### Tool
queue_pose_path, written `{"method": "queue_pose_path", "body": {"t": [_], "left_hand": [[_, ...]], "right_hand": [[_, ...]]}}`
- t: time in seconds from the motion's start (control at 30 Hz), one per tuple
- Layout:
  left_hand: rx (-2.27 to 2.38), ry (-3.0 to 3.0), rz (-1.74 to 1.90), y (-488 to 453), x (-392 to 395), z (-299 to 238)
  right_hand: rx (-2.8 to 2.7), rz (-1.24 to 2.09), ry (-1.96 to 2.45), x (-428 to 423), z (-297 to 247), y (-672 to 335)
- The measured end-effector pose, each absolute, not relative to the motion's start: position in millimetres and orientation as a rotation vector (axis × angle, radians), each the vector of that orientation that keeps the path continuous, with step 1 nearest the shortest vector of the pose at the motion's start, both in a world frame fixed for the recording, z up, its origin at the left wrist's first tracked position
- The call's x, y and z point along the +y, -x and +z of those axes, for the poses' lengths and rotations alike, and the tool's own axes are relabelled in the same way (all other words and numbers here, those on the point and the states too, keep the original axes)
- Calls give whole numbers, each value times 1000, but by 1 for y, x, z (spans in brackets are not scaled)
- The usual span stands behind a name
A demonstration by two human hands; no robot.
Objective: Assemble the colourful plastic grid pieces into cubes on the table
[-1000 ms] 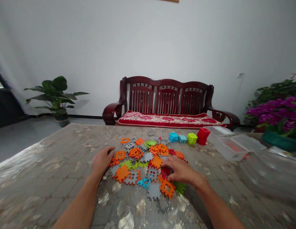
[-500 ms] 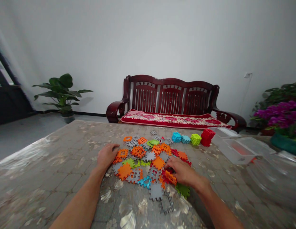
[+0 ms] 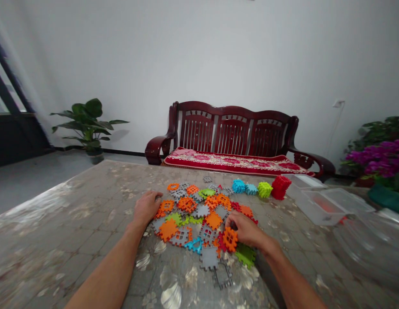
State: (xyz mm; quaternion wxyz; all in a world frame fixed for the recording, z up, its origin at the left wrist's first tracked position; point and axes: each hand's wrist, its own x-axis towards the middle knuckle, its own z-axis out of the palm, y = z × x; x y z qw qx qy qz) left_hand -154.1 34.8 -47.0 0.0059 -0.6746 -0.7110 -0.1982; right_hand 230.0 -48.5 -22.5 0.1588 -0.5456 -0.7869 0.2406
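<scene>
A pile of flat interlocking plastic tiles (image 3: 199,212), orange, grey, green, blue and red, lies spread on the table (image 3: 74,223). My right hand (image 3: 246,229) is closed on an orange tile (image 3: 231,238), tilted up at the pile's near right side. My left hand (image 3: 146,207) rests on the table at the pile's left edge, fingers curled, touching an orange tile (image 3: 164,206). Built cubes stand behind the pile: two blue cubes (image 3: 243,187), a green cube (image 3: 264,189) and a taller red block (image 3: 280,187).
Clear plastic boxes (image 3: 318,205) and lids sit at the right of the table. A dark wooden bench (image 3: 231,135) with a red cushion stands behind. A potted plant (image 3: 86,122) is at the left, purple flowers (image 3: 379,156) at the right.
My right hand has drawn back a little and lifted an orange tile up onto its edge. The left hand has stayed at the pile's left edge. The camera view shifted slightly.
</scene>
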Motion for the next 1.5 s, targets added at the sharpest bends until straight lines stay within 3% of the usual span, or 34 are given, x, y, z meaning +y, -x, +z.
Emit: {"method": "queue_pose_path", "body": {"t": [0.6, 1.17, 1.37, 1.5], "left_hand": [[-2264, 2056, -602, 149, 35, -47], [-2266, 2059, -613, 151, 37, -49], [-2265, 2070, -628, 152, 38, -49], [-2275, 2052, -642, 151, 38, -47]], "right_hand": [[-2447, 700, 1395, -63, -9, -230], [-2246, 631, 1526, -56, -24, -224], [-2075, 827, 1524, -55, -20, -221], [-1986, 777, 1505, -52, -13, -224]]}}
